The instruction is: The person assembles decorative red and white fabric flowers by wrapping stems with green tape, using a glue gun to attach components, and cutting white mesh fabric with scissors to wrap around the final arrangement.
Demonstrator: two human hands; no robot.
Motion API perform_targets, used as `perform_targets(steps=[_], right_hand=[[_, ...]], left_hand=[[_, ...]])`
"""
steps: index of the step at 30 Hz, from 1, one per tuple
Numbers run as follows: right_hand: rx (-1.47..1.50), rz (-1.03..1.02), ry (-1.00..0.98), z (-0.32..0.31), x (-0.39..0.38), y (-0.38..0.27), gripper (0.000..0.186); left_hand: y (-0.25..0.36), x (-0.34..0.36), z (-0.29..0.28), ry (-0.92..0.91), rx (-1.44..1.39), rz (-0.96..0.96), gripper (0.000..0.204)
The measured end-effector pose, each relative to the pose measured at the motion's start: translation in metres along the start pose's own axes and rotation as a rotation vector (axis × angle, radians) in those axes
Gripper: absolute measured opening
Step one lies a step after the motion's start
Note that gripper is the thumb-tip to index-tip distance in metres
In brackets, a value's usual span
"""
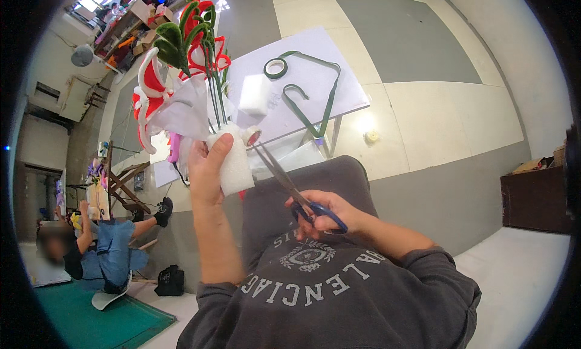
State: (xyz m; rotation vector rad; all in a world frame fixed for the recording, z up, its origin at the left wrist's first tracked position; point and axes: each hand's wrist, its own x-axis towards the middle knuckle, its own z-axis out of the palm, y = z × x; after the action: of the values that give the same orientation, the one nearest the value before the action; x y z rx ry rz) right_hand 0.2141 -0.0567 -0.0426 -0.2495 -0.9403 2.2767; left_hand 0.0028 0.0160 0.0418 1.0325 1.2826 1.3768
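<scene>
Grasping a rounded block of white, bubbly foam (239, 170) in the left grip (207, 170), with the thumb across its upper part and the fingers behind. Holding it above the lap, just short of the white rectangular table (350, 92), with slim dark-green stems (216, 98) rising from the upper end. Cannot tell their depth in the foam. Clasping the block rather than the stems, likely to spare the taller parts from crushing: a red fuzzy flower edged in white (152, 79), dark-green fuzzy leaves (175, 46) and, alongside, a sheer white wrapping sheet (181, 113).

Grasping long metal scissors with dark-blue handles (280, 174) in the right grip (324, 213), with fingers hooked around the loops, presumably for command of the blades. Pointing the slightly parted tips up and leftward, near the foam and a small pinkish-white roll (251, 136). Cannot tell of any contact there.

On the table, beyond both grips: a second white foam block (255, 95) and a flat-lying roll of green tape (275, 68), with a loose green strip (330, 101) trailing to the near edge, perhaps unwound for easy reach. Just beyond the left grip, a pink corded tool (175, 146).
</scene>
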Motion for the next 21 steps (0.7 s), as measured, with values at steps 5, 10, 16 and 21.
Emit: perform_targets(steps=[5,10,16,21], right_hand=[[-0.015,0.018,0.084,-0.004,0.007,0.013,0.048],[-0.006,0.014,0.162,-0.008,0.014,0.013,0.045],[0.04,0.004,0.145,-0.021,0.024,0.021,0.044],[0.069,-0.019,0.145,-0.023,0.038,0.02,0.04]], left_hand=[[0.001,0.001,0.001,-0.027,-0.003,0.008,0.05],[-0.003,0.007,0.008,-0.013,0.029,0.036,0.05],[-0.006,0.017,0.002,0.065,0.158,0.069,0.05],[-0.004,0.024,0.003,0.076,0.12,0.029,0.054]])
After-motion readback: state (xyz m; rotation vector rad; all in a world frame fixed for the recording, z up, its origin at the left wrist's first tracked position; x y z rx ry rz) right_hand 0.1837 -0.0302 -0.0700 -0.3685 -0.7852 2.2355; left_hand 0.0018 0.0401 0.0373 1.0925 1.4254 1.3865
